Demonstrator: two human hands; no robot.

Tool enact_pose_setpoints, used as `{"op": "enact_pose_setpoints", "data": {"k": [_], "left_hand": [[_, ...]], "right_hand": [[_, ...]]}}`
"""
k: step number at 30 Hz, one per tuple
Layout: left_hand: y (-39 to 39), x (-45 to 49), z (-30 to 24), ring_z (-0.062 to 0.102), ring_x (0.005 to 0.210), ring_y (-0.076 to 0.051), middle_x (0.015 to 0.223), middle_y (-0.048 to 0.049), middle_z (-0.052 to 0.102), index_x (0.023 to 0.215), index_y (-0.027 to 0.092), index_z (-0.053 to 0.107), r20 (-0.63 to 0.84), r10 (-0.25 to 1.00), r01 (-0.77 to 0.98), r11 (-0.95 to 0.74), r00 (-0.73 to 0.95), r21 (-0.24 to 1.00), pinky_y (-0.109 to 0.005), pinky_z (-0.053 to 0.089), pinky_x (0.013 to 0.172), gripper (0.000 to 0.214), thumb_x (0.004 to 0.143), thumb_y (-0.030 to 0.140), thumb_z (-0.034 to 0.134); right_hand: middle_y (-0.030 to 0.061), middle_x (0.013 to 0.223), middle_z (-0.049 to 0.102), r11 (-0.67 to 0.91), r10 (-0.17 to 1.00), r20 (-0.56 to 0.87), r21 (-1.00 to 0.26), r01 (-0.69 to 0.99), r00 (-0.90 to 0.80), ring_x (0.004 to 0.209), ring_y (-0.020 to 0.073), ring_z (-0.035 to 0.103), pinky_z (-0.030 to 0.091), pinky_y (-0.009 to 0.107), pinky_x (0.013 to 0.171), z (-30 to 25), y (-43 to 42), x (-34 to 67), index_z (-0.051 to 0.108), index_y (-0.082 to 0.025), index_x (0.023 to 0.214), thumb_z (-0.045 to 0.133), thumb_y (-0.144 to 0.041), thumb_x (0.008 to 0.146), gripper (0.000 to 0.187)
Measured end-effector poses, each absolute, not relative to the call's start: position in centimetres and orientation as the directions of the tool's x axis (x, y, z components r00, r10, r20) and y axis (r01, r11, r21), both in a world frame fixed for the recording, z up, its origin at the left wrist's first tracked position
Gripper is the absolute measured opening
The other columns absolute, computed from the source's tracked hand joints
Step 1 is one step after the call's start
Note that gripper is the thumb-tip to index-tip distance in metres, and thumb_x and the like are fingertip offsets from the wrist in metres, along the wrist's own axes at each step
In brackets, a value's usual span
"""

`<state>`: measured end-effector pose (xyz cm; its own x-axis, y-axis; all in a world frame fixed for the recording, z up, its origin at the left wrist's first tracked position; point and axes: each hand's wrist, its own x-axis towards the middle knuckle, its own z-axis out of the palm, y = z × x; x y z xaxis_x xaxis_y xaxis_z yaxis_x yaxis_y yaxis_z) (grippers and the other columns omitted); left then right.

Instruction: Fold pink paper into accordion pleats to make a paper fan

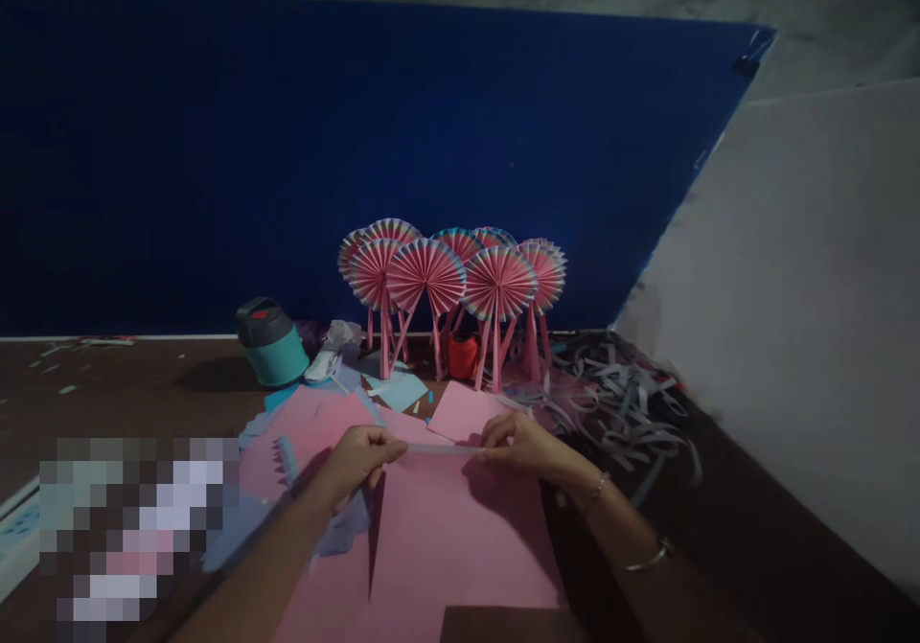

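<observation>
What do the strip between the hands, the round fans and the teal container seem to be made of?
Strip: likely thin paper, pale, matte. Fans: pink paper, matte, with sharp radial pleats. Teal container: probably plastic, smooth and faintly shiny; dim light leaves it open.

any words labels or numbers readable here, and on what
No readable text anywhere.
On the teal container, a red mark on the dark lid: too small and dim to read.
The paper strip pinched by the left hand and right hand, the pink sheet, the paper fans: no print visible.
The blurred patch: unreadable.
</observation>
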<state>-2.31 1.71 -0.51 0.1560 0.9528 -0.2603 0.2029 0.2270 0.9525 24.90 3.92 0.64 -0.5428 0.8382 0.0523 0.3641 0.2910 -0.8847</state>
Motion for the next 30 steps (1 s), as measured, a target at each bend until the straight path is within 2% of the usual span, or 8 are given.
{"op": "enact_pose_setpoints", "data": {"k": [5, 9, 13, 17, 20, 25, 30], "left_hand": [[1.8, -2.5, -0.4, 0.023, 0.032, -0.004, 0.031, 0.0097, 0.038, 0.057, 0.018, 0.051, -0.287, 0.942, 0.174, 0.257, 0.176, 0.951, -0.022, 0.012, 0.042, 0.039, 0.059, 0.053, 0.07], [1.6, -2.7, -0.3, 0.022, 0.031, -0.004, 0.033, 0.0091, 0.041, 0.06, 0.019, 0.05, -0.33, 0.919, 0.135, 0.306, 0.214, 0.942, -0.021, 0.011, 0.039, 0.042, 0.059, 0.056, 0.07], [1.5, -3.0, 0.0, 0.039, 0.035, -0.005, 0.048, 0.0017, 0.059, 0.064, 0.017, 0.054, -0.352, 0.902, 0.102, 0.337, 0.25, 0.936, -0.019, 0.021, 0.038, 0.044, 0.058, 0.057, 0.071], [1.8, -3.6, 0.3, 0.055, 0.049, -0.008, 0.055, 0.0013, 0.062, 0.066, 0.016, 0.056, -0.334, 0.927, 0.0, 0.339, 0.171, 0.941, -0.017, 0.033, 0.042, 0.044, 0.056, 0.053, 0.077], [2.1, -4.0, 0.2, 0.059, 0.053, -0.009, 0.057, 0.0001, 0.064, 0.066, 0.015, 0.057, -0.353, 0.928, -0.057, 0.362, 0.122, 0.931, -0.016, 0.039, 0.045, 0.04, 0.058, 0.047, 0.079], [2.3, -4.1, 0.3, 0.062, 0.056, -0.008, 0.06, -0.0024, 0.068, 0.066, 0.014, 0.059, -0.404, 0.911, -0.16, 0.412, 0.079, 0.897, -0.014, 0.049, 0.053, 0.026, 0.064, 0.029, 0.08], [2.2, -3.9, 0.8, 0.066, 0.062, -0.009, 0.067, -0.0032, 0.07, 0.068, 0.013, 0.063, -0.436, 0.898, -0.206, 0.439, 0.063, 0.875, -0.013, 0.054, 0.059, 0.015, 0.066, 0.011, 0.078]], "right_hand": [[0.0005, 0.06, 0.055, 0.132, 0.854, -0.029, -0.954, 0.271, -0.519, 0.057, 0.0096, 0.045, 0.033, 0.022, 0.051, 1.5, 3.7, 25.3, 0.064, -0.013, 0.052, 0.074, -0.053, 0.064, 0.043], [0.0002, 0.063, 0.055, 0.105, 0.837, -0.043, -0.966, 0.236, -0.546, 0.059, 0.0094, 0.044, 0.034, 0.022, 0.054, 1.5, 3.7, 25.4, 0.066, -0.012, 0.056, 0.074, -0.051, 0.065, 0.041], [-0.0036, 0.055, 0.047, 0.061, 0.824, -0.123, -0.951, 0.302, -0.553, 0.051, 0.0062, 0.034, 0.025, 0.021, 0.047, 1.1, 4.4, 26.3, 0.066, -0.012, 0.061, 0.072, -0.052, 0.068, 0.042], [-0.0031, 0.055, 0.048, 0.01, 0.878, -0.122, -0.962, 0.273, -0.462, 0.051, 0.0056, 0.034, 0.023, 0.02, 0.046, 1.1, 5.1, 27.6, 0.065, -0.011, 0.06, 0.074, -0.053, 0.064, 0.043], [-0.0027, 0.056, 0.048, -0.041, 0.925, -0.116, -0.978, 0.206, -0.363, 0.05, 0.0051, 0.035, 0.022, 0.02, 0.044, 1.2, 5.4, 28.3, 0.066, -0.011, 0.06, 0.078, -0.053, 0.058, 0.043], [-0.003, 0.059, 0.048, -0.174, 0.94, -0.208, -0.974, 0.145, -0.271, 0.046, 0.0035, 0.031, 0.02, 0.018, 0.04, 0.9, 5.3, 28.6, 0.068, -0.012, 0.069, 0.077, -0.055, 0.058, 0.045], [-0.002, 0.056, 0.049, -0.124, 0.962, -0.151, -0.984, 0.127, -0.229, 0.05, 0.0059, 0.036, 0.025, 0.019, 0.044, 0.5, 5.8, 28.9, 0.065, -0.012, 0.06, 0.078, -0.054, 0.055, 0.044]]}}
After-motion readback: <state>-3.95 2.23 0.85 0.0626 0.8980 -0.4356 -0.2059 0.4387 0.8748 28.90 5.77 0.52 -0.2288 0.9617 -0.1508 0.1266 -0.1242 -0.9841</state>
